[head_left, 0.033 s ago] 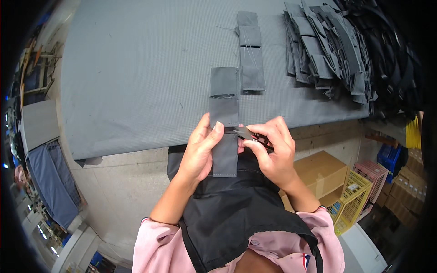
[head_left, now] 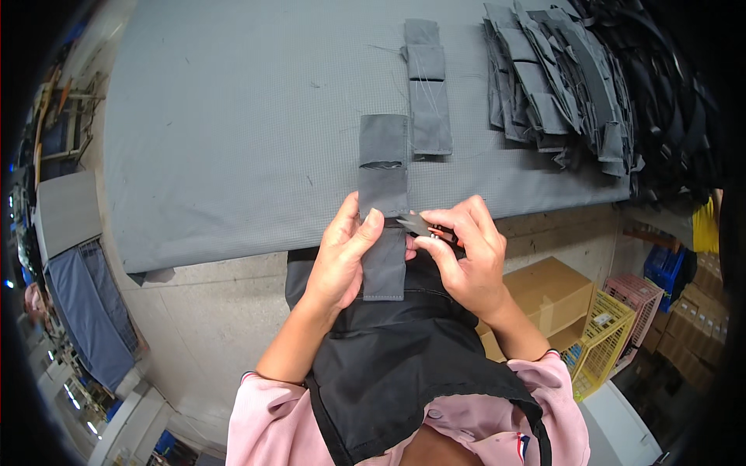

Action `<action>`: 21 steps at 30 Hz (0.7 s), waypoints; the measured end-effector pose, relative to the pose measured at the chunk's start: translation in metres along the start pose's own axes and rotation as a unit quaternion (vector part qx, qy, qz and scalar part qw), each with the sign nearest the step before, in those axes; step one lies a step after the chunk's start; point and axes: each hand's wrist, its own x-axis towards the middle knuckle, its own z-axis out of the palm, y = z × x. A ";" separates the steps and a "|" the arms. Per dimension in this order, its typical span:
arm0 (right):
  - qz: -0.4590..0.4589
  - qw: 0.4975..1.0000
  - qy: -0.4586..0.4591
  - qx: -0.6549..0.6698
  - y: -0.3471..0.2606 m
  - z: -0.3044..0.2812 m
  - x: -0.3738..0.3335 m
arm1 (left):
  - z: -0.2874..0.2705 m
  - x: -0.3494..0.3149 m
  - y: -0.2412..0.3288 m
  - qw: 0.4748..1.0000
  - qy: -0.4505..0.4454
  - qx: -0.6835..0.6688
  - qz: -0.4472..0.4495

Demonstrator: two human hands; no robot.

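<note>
A long grey fabric strip point(head_left: 384, 186) with stitched folds lies partly over the table edge. My left hand point(head_left: 342, 252) grips it from the left, thumb on top near the middle fold and fingers underneath. On the other side, my right hand point(head_left: 470, 248) pinches a pair of thread snips point(head_left: 423, 226) with metal blades and an orange-and-black body. The blade tips reach the strip's right side at the lower fold. Beyond, a second grey strip point(head_left: 429, 101) with loose threads lies flat on the grey-covered table point(head_left: 256, 147).
A pile of similar grey strips point(head_left: 544, 85) lies at the right, beside a heap of black straps point(head_left: 668, 93). Below the table's right end are a cardboard box point(head_left: 548, 295) and a yellow crate point(head_left: 602, 334). A dark apron point(head_left: 388, 373) covers my lap.
The snips have turned slightly in my right hand, so more of their orange part shows. My left hand and the strip are almost unmoved.
</note>
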 end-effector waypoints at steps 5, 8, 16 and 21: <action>-0.034 0.997 -0.006 -0.068 0.005 -0.002 0.008 | -0.001 0.002 -0.004 0.997 0.021 0.068 0.034; -0.059 0.991 -0.029 -0.117 0.004 -0.004 0.011 | -0.003 0.001 -0.004 0.996 0.012 0.081 0.048; -0.030 0.998 -0.029 -0.055 0.008 -0.001 0.009 | -0.006 0.002 -0.004 0.996 0.014 0.075 0.046; -0.002 1.000 -0.007 -0.006 0.005 -0.001 0.010 | -0.005 0.003 0.000 0.996 0.010 0.086 0.027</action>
